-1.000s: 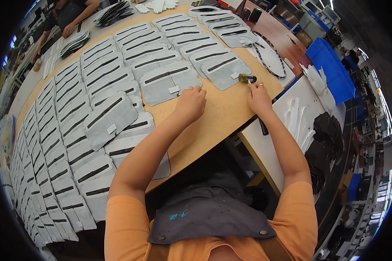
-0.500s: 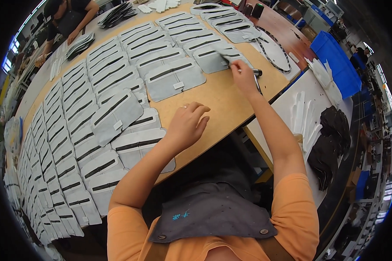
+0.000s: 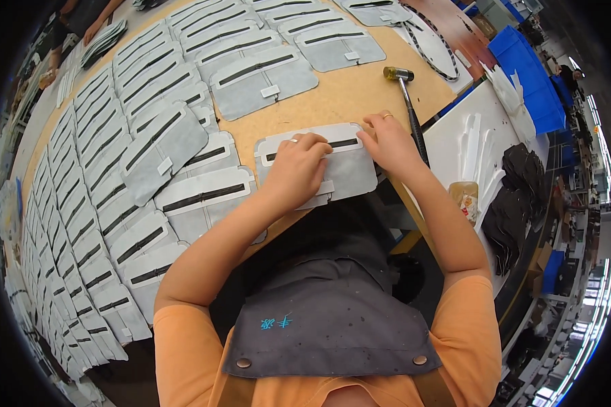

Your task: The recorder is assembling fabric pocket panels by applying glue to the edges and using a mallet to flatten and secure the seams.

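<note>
A light grey panel [image 3: 353,173] with a dark zip across its upper part lies flat at the table's front edge, just before me. My left hand [image 3: 295,166] rests over its middle, fingers bent together at the zip; what lies beneath them is hidden. At the panel's upper right corner is my right hand [image 3: 392,146], thumb and forefinger closed on the edge by the zip's end. A small white tab [image 3: 324,188] shows below the left hand. To the right of the panel lies a hammer [image 3: 402,76] with a yellow-and-black head and a dark handle.
Rows of overlapping zippered panels [image 3: 149,88] cover the left and far parts of the tan board [image 3: 360,91]. One panel [image 3: 164,152] lies askew on top. White strips [image 3: 472,152], dark pieces [image 3: 509,224] and a blue bin [image 3: 526,78] are at right. Another person's arm [image 3: 102,20] shows far left.
My right hand has come back toward me from the far right of the board, and a panel now lies before me. My left hand has moved onto it. The hammer is uncovered.
</note>
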`<state>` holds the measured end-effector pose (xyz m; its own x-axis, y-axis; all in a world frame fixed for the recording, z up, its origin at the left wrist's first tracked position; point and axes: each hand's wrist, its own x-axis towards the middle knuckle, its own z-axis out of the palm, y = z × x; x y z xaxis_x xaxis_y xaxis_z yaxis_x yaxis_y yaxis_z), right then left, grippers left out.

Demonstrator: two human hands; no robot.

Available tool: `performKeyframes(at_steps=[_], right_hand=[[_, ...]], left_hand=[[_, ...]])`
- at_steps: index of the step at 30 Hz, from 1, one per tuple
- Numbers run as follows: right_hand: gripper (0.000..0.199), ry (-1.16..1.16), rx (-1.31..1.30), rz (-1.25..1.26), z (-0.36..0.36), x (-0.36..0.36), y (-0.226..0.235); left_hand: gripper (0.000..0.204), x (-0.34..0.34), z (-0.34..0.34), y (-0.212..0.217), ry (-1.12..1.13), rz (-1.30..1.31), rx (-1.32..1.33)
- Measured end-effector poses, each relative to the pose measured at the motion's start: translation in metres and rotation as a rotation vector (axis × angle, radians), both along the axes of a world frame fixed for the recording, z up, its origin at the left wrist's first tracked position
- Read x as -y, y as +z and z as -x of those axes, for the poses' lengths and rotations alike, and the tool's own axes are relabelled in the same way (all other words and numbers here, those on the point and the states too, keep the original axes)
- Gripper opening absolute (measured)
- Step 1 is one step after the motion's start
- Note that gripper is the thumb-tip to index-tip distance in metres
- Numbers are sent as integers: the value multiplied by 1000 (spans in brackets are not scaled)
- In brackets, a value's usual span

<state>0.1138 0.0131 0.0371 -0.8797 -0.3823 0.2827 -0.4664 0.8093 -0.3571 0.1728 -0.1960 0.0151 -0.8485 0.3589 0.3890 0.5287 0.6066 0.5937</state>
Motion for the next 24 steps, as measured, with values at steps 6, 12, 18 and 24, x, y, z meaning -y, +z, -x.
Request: performKeyframes(at_steps=[6, 12, 18, 24], right_hand=[[23, -91, 550, 173, 15, -5, -6], [17, -72, 679, 468, 0, 7, -7], [23, -162, 815, 742, -14, 14, 1], [22, -143, 951, 1051, -18, 19, -11]], left_hand=[[26, -23, 9, -8, -70, 181, -58], [28, -18, -3, -3, -3, 245, 22], [30, -23, -3, -12, 29, 211, -64], [34, -24, -4, -9, 47, 204, -19]])
